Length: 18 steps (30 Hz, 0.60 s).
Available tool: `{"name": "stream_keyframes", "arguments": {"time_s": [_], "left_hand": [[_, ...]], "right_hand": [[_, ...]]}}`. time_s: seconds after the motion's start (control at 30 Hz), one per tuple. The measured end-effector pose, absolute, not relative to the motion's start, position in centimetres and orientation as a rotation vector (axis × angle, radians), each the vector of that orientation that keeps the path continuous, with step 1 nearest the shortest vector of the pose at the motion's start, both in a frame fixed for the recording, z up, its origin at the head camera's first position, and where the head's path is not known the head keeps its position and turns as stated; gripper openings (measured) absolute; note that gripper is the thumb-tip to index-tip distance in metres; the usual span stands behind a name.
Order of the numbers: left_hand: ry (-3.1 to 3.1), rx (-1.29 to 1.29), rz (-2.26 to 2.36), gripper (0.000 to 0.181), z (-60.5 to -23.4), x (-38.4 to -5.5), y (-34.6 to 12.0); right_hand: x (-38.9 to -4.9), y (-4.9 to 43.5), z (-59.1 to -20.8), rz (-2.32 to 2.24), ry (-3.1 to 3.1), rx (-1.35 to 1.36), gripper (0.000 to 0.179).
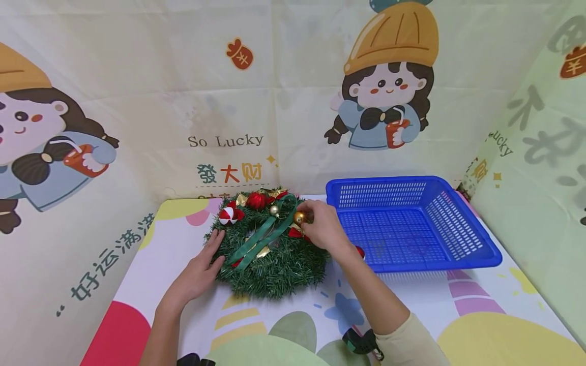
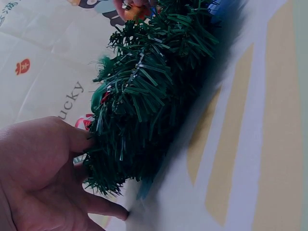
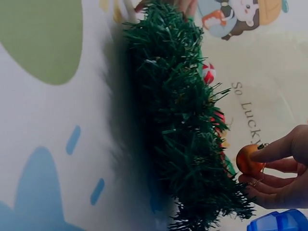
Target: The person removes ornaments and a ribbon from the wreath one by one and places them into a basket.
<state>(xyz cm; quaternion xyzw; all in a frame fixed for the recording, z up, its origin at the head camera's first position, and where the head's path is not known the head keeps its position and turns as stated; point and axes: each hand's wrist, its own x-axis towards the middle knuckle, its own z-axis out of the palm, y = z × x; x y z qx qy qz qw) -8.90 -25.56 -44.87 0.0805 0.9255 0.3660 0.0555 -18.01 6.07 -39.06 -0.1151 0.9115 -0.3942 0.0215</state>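
Note:
A green tinsel wreath lies on the table, decorated with a green ribbon, a red ball, a red-and-white ball and a small pale gold ball. At its upper right, my right hand pinches a gold ball ornament between thumb and fingers. The right wrist view shows this gold ball held beside the wreath's decorated face. My left hand touches the wreath's left edge with fingers extended; in the left wrist view its thumb meets the green tips and one finger reaches the tabletop.
A blue plastic basket stands right of the wreath. Part of a red ball shows between my right forearm and the basket. Patterned cloth walls enclose the back and sides of the printed tabletop.

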Motion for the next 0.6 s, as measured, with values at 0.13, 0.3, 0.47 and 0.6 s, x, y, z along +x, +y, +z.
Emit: {"name": "stream_keyframes", "arguments": {"time_s": [0.13,0.3,0.47,0.6], "left_hand": [[2.813,0.247,1.107,0.066,-44.9,-8.9,-25.5],[2.812,0.247,1.105,0.066,-44.8,-8.8,-25.5],[2.815,0.249,1.104,0.066,-44.8,-8.8,-25.5],[2.817,0.250,1.099,0.066,-44.8,-8.8,-25.5]], "right_hand": [[-17.4,6.3,-38.5,-1.239,2.832,-0.381,0.037],[-16.8,6.7,-37.8,-1.274,2.836,-0.395,0.037],[-16.2,7.1,-37.1,-1.321,2.822,-0.399,0.036],[-16.0,7.8,-36.8,-1.329,2.838,-0.429,0.036]]}}
